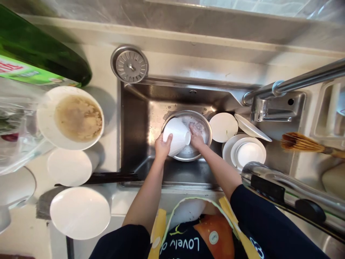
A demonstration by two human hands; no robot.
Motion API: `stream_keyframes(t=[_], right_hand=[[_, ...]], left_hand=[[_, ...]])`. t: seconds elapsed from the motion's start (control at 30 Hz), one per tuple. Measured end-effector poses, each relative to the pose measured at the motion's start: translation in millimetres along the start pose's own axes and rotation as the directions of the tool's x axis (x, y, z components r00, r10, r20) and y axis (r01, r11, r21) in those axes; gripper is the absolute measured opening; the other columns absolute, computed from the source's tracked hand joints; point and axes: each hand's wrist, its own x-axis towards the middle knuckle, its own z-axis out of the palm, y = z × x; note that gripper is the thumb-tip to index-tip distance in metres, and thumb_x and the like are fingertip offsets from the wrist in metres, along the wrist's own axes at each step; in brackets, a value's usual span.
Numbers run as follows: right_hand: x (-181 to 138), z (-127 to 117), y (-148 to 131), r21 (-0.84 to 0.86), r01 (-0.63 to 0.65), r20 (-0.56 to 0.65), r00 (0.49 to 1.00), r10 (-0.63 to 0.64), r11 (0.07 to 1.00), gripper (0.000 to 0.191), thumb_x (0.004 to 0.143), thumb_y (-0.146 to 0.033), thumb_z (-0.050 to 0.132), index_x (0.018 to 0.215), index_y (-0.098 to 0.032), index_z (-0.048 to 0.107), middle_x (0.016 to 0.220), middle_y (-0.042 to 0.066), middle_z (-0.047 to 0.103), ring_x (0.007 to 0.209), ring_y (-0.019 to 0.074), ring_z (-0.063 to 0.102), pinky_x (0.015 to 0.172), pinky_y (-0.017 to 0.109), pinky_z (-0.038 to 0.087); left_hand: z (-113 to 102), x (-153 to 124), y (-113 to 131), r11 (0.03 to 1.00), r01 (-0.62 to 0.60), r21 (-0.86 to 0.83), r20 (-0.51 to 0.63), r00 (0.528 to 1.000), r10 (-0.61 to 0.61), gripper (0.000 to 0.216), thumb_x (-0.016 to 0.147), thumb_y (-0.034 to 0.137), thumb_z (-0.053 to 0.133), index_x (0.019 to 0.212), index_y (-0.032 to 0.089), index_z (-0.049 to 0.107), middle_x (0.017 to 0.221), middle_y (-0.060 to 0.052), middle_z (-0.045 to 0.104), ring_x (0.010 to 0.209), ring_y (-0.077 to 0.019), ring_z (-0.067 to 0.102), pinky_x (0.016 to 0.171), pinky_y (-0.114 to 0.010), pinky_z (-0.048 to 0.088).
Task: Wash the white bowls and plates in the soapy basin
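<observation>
My left hand (163, 144) grips a white bowl (175, 136) by its rim, thumb on the outer wall. The bowl is tipped on its side over a round metal basin (185, 159), its foot facing right. In the basin is cloudy, sudsy water (198, 126). My right hand (197, 138) reaches into the suds just right of the bowl's foot; its fingers are partly hidden, and whether they hold anything does not show. The basin stands in a steel sink (156, 111). To its right are a white plate (223, 126) and stacked white dishes (250, 153).
On the left counter stand a bowl of cloudy liquid with food scraps (79, 118), a white oval dish (80, 213), dark chopsticks (113, 178) and a green bottle (40, 50). A drain strainer (129, 65) lies behind the sink. The faucet (260, 108) and a bamboo brush (302, 142) are at right.
</observation>
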Motion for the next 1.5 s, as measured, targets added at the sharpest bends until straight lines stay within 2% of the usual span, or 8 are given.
stream_keyframes(t=[0.2, 0.5, 0.67, 0.87, 1.0, 1.2, 1.37, 1.5], right_hand=[[-2.5, -14.0, -15.7, 0.039, -0.124, -0.074, 0.989, 0.126, 0.992, 0.038, 0.087, -0.011, 0.038, 0.122, -0.012, 0.055, 0.127, 0.014, 0.056, 0.118, 0.0225, 0.051, 0.104, 0.040, 0.037], [-34.4, -26.9, -83.1, 0.370, 0.099, -0.310, 0.951, 0.022, 0.924, 0.030, 0.094, -0.038, 0.032, 0.094, -0.018, 0.054, 0.089, 0.007, 0.061, 0.086, 0.0176, 0.058, 0.082, 0.030, 0.047], [-33.2, -2.6, -67.6, 0.149, 0.118, -0.248, 0.966, -0.078, 0.982, 0.030, 0.093, -0.033, 0.028, 0.082, -0.020, 0.053, 0.083, 0.008, 0.059, 0.084, 0.0206, 0.057, 0.083, 0.034, 0.045], [-23.0, 1.7, -26.0, 0.075, -0.154, -0.148, 0.975, 0.164, 0.985, 0.028, 0.092, -0.029, 0.029, 0.084, -0.019, 0.054, 0.077, 0.006, 0.060, 0.076, 0.0201, 0.057, 0.079, 0.034, 0.045], [-8.4, -2.4, -7.3, 0.143, -0.281, -0.251, 0.917, 0.310, 0.949, 0.030, 0.092, -0.029, 0.029, 0.096, -0.015, 0.056, 0.088, 0.010, 0.063, 0.086, 0.0211, 0.057, 0.085, 0.037, 0.045], [-0.5, -3.8, -0.9, 0.020, 0.031, -0.097, 0.995, -0.029, 0.999, 0.043, 0.080, -0.011, 0.044, 0.122, -0.015, 0.053, 0.132, 0.012, 0.052, 0.125, 0.0211, 0.042, 0.108, 0.041, 0.028], [-9.1, -25.0, -21.4, 0.096, -0.202, -0.076, 0.975, 0.209, 0.975, 0.039, 0.081, -0.010, 0.040, 0.113, -0.015, 0.061, 0.111, 0.009, 0.066, 0.107, 0.0219, 0.058, 0.099, 0.037, 0.041], [-26.9, -53.5, -62.8, 0.227, -0.053, -0.228, 0.968, 0.106, 0.972, 0.039, 0.086, -0.024, 0.042, 0.122, -0.019, 0.056, 0.116, 0.006, 0.065, 0.103, 0.0209, 0.061, 0.094, 0.034, 0.045]], left_hand=[[-0.3, 2.7, -3.4, 0.998, 0.040, -0.037, -0.059, 0.997, -0.043, 0.043, 0.075, 0.049, 0.060, 0.094, 0.012, 0.066, 0.081, -0.009, 0.070, 0.074, -0.0189, 0.063, 0.066, -0.026, 0.048], [9.7, 0.5, -4.2, 0.995, 0.029, -0.094, -0.076, 0.996, -0.036, 0.045, 0.075, 0.050, 0.060, 0.096, 0.011, 0.065, 0.084, -0.010, 0.069, 0.076, -0.0187, 0.064, 0.069, -0.028, 0.050], [12.6, -1.1, -2.2, 0.972, 0.055, -0.227, -0.059, 0.996, -0.070, 0.045, 0.074, 0.050, 0.061, 0.096, 0.011, 0.064, 0.086, -0.009, 0.069, 0.071, -0.0161, 0.063, 0.066, -0.026, 0.049], [11.7, -1.1, 1.2, 0.987, 0.026, -0.157, -0.018, 0.999, -0.030, 0.043, 0.075, 0.051, 0.060, 0.092, 0.011, 0.064, 0.079, -0.007, 0.068, 0.068, -0.0154, 0.062, 0.063, -0.024, 0.048], [6.6, -0.1, 2.5, 0.999, -0.014, -0.048, -0.034, 0.999, 0.013, 0.040, 0.076, 0.049, 0.060, 0.091, 0.012, 0.066, 0.077, -0.006, 0.068, 0.069, -0.0164, 0.061, 0.064, -0.025, 0.047], [3.5, -3.5, 8.4, 0.994, -0.056, 0.096, -0.018, 0.998, 0.058, 0.034, 0.076, 0.046, 0.060, 0.087, 0.014, 0.066, 0.075, -0.007, 0.068, 0.070, -0.0185, 0.062, 0.064, -0.026, 0.045], [3.4, -4.7, 13.9, 0.986, -0.075, 0.148, -0.008, 0.997, 0.077, 0.033, 0.078, 0.046, 0.058, 0.086, 0.015, 0.065, 0.076, -0.007, 0.068, 0.072, -0.0195, 0.063, 0.065, -0.026, 0.045], [5.2, -6.2, 16.6, 0.981, -0.090, 0.170, 0.013, 0.996, 0.089, 0.032, 0.078, 0.045, 0.058, 0.086, 0.015, 0.065, 0.076, -0.007, 0.068, 0.071, -0.0195, 0.062, 0.065, -0.026, 0.045]])
